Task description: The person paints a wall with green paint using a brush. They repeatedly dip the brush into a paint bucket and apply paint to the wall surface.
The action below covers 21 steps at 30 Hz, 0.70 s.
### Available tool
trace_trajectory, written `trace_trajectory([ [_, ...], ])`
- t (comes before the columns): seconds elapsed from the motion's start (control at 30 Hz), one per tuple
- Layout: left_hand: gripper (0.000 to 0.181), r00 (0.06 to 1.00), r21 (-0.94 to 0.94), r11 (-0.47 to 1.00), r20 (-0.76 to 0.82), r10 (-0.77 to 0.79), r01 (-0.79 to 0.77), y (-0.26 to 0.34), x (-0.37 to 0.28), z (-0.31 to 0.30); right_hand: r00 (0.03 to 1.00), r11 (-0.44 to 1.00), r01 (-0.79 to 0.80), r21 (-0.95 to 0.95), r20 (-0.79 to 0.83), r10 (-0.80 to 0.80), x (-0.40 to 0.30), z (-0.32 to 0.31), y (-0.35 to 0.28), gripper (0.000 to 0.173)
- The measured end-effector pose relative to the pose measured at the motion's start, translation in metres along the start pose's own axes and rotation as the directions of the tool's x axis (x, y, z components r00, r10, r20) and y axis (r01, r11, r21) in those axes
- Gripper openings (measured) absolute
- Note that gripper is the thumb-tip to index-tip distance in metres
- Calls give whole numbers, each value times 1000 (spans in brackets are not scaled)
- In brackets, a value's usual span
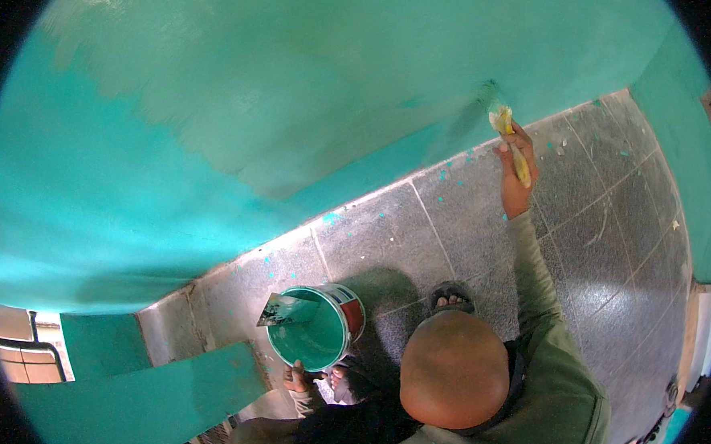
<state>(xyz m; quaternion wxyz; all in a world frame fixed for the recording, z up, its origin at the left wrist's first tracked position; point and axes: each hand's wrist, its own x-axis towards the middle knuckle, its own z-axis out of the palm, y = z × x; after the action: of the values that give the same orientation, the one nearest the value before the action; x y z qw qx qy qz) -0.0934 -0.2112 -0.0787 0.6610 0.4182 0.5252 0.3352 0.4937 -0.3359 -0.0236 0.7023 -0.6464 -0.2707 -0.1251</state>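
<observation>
My right hand (516,197) grips a paintbrush (520,165) with a yellow handle. Its bristles touch the lower part of a green painted wall (338,94), just above the floor. Down by my feet, my left hand (297,378) has its thumb on the rim of a plastic paint bucket (356,318), which is tipped towards the wall. Green paint (319,338) coats the inside. A flat, paint-smeared plate (287,310), perhaps a scraper blade, leans across the bucket's mouth. Darker, duller green covers much of the wall, with brighter turquoise along its bottom and left.
Grey floor tiles (577,246) bear turquoise paint specks beside the wall. My bare right knee (456,372) and a sandalled foot (451,298) are close to the bucket. A green ledge (154,386) stands at lower left. Another green wall (684,161) rises at right.
</observation>
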Motion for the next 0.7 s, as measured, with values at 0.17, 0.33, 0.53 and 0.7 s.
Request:
trace_trajectory([
  [0.17,32,997,21,997,0,77,-77,10,-5,18,959,924,281,-261,43,-279,-22,67,-19,16],
  [0.33,34,998,-69,996,1,58,-58,3,-2,10,963,972,217,-92,182,-198,-57,123,-72,25],
  [0.53,36,960,157,947,67,272,-279,2,-4,12,886,971,208,120,398,-238,-62,114,-81,21],
  [0.7,36,975,251,942,60,213,-221,-18,8,-16,931,986,152,71,324,-167,-11,55,-47,14],
])
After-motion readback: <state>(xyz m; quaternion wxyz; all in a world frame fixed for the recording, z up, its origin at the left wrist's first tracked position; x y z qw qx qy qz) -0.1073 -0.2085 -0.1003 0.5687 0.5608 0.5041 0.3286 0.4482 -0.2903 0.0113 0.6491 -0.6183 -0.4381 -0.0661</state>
